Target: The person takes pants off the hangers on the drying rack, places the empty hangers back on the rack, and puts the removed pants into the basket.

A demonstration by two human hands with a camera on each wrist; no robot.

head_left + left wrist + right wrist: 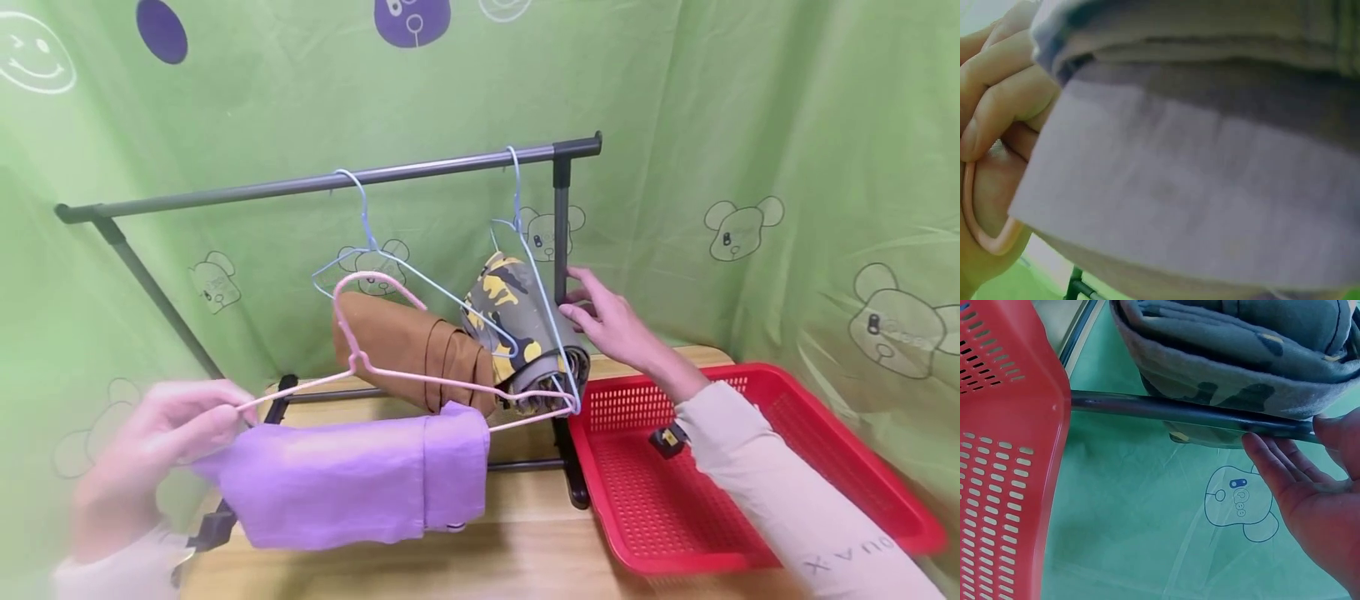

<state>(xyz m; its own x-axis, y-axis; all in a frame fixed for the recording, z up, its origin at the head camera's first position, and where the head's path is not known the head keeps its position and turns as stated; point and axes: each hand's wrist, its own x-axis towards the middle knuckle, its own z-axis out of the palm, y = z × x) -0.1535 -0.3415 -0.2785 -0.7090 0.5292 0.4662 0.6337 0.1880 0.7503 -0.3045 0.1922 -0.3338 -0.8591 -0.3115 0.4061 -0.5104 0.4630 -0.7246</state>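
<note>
My left hand (161,433) grips one end of a pink clothes hanger (358,358), its hook pointing up. Over the hanger's lower bar hangs a folded purple garment (352,483), held in front of the rack. In the left wrist view, pale cloth (1166,181) fills most of the picture, with curled fingers (1013,100) around the hanger's end. My right hand (611,325) holds the right upright of a grey clothes rack (561,233), thumb and fingertips on the post. Beside it hangs a camouflage garment (510,292) on a blue hanger (517,200).
A brown garment (405,342) hangs on another blue hanger (367,208) left of the camouflage one. The rack stands on a wooden table (525,542). To its right sits a red perforated basket (622,542) with a small black item (666,439) inside. Green printed curtains (675,100) surround the table.
</note>
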